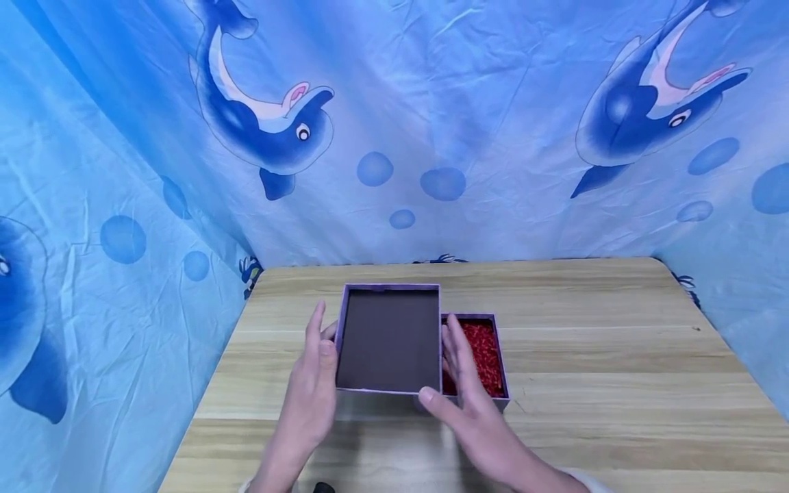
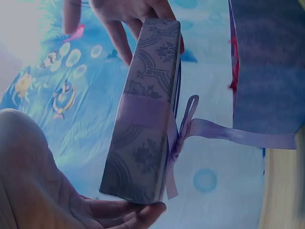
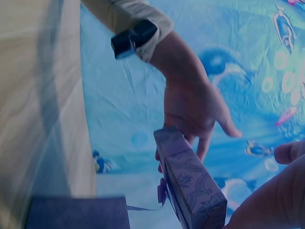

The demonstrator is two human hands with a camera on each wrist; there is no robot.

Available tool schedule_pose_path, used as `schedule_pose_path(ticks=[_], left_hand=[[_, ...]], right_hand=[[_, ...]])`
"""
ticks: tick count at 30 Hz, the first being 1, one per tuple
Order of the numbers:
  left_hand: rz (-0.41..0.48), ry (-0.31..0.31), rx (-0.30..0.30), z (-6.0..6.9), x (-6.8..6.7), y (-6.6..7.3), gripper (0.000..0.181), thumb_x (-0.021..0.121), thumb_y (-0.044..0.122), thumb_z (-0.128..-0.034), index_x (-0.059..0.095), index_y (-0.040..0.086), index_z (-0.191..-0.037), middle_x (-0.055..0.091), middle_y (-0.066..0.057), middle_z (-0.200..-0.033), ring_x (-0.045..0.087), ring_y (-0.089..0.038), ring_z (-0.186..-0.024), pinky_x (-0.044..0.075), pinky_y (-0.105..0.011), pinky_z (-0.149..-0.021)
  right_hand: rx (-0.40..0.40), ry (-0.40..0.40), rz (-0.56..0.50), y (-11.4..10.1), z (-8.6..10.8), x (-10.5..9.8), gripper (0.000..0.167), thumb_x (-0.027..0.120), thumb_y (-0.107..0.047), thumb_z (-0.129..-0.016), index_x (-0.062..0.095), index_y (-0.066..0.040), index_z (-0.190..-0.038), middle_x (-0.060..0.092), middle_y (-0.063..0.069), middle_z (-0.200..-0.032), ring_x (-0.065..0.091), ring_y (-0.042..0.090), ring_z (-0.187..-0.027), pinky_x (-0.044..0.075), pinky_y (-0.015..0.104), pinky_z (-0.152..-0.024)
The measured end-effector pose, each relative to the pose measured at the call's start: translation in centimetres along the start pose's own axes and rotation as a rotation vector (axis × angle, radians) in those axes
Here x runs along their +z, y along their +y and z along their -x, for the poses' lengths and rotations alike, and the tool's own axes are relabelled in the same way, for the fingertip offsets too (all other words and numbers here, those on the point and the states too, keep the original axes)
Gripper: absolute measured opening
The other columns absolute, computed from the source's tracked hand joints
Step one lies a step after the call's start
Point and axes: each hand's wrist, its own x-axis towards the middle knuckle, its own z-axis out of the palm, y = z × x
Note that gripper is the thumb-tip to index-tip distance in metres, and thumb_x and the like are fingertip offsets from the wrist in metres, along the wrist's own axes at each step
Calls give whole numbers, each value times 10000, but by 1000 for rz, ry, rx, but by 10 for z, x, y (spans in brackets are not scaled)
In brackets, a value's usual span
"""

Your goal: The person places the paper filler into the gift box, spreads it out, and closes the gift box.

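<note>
Between my hands, a square box lid (image 1: 388, 339) is held above the table, its dark inner face towards the head camera. My left hand (image 1: 311, 390) holds its left side, thumb near the rim and other fingers partly hidden behind. On the opposite side my right hand (image 1: 471, 404) holds it, thumb at the near corner. The left wrist view shows the lid's patterned side with a lilac ribbon (image 2: 145, 110) across it and a bow. Behind my right hand stands the purple box (image 1: 501, 370), filled with red shredded paper (image 1: 483, 356).
The wooden table (image 1: 616, 383) extends to both sides of the box. A blue curtain (image 1: 394, 103) with dolphins hangs behind and beside it. A small black object (image 1: 323, 487) shows at the bottom edge. A black device (image 3: 133, 40) sits at my left cuff.
</note>
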Motion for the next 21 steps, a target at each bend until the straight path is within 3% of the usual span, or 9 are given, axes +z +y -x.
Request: schedule_pose_path(ticks=[2,9,15,21], left_hand=[[38,-27,35,-2,5,1,678,164,481,-1213,145,129,-1792,542,-292,-1626,614,-531,-1396,435,-766,-1160],[163,-110,66,-10,24,1,712,75,499,-1205,262,87,-1756,561,-295,-1606,691,-494,-1301,499,-709,-1129],[295,-153,39,-10,43,-6,673,81,402,-1223,290,5,-1725,496,-302,-1658,558,-495,-1473,497,-581,-1187],[391,-174,12,-9,55,-7,651,102,376,-1226,232,-4,-1739,425,-304,-1698,452,-520,-1551,400,-591,-1252]], right_hand=[[-13,27,-6,1,1,-11,921,603,-132,-1127,-8,-292,-1798,26,141,-1866,23,407,-1714,206,75,-1228],[-17,81,-20,4,7,-47,870,540,-93,-1139,-1,-260,-1800,123,224,-1840,126,514,-1674,321,80,-1176],[3,140,-9,9,10,-66,813,497,-96,-1156,37,-286,-1798,233,203,-1808,240,458,-1638,389,86,-1139],[41,184,44,15,12,-76,790,492,-132,-1172,35,-297,-1796,326,177,-1761,317,396,-1618,390,71,-1100]])
